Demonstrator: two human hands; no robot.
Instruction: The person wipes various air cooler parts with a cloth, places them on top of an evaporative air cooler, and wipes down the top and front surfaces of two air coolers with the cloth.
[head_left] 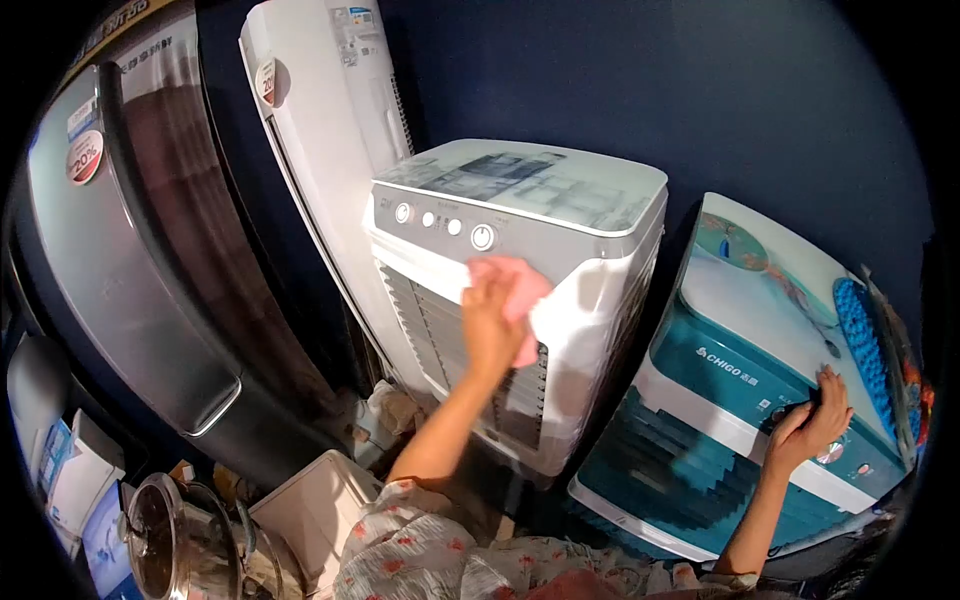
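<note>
My left hand [490, 325] grips a pink cloth [522, 288] against the front of a white and grey air cooler [592, 285], just below its row of round knobs [455, 227]. The hand is slightly blurred. On the right, my right hand [817, 415] lies on the upper front edge of a teal and white air cooler [715, 350] marked CHIGO. Its fingers are stretched out over the edge, holding nothing, and cover part of the control panel near a knob [831, 450].
A tall white appliance [335, 130] and a grey refrigerator [110, 260] with a 20% sticker stand left. Lower left are a metal pot [185, 540] and a beige bin [320, 505]. Blue textured material [862, 330] lies on the teal cooler's right side. A dark wall [640, 80] rises behind.
</note>
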